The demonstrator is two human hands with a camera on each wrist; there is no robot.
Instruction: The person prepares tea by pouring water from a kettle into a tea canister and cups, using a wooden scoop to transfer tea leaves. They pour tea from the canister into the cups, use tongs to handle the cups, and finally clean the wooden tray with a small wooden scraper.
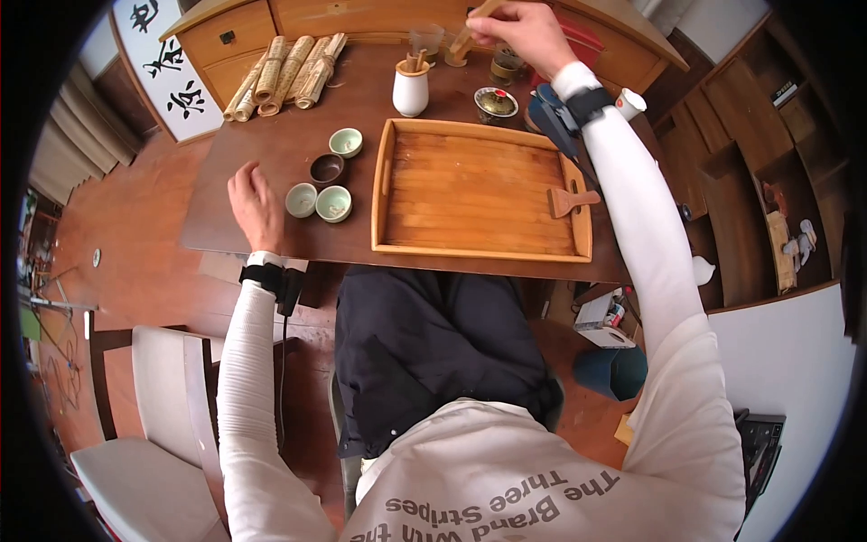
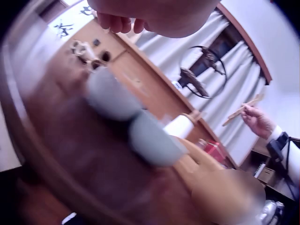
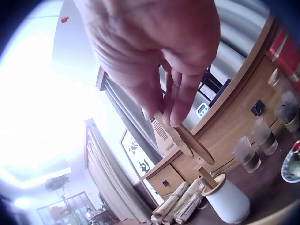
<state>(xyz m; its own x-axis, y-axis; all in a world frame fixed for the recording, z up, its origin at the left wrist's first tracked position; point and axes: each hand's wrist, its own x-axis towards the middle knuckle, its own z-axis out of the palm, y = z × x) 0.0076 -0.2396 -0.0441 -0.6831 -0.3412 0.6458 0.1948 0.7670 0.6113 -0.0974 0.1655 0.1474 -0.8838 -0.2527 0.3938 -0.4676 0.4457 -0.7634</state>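
My right hand (image 1: 526,38) is raised over the far side of the table and pinches wooden tongs (image 3: 200,149) between thumb and fingers. In the right wrist view the two prongs point down toward a white holder (image 3: 229,201) with wooden sticks in it. My left hand (image 1: 256,206) hovers at the table's left, its fingers loosely bent and holding nothing. Beside it sit three pale green cups (image 1: 333,204) and a dark cup (image 1: 327,170). The left wrist view shows two cups blurred below that hand.
A wooden tray (image 1: 479,190) stands at the middle, a small wooden brush-like tool (image 1: 569,202) on its right side. Behind are rolled bamboo scrolls (image 1: 293,70), a lidded bowl (image 1: 496,106) and small glasses (image 3: 247,154). A drawer unit (image 1: 339,16) borders the back.
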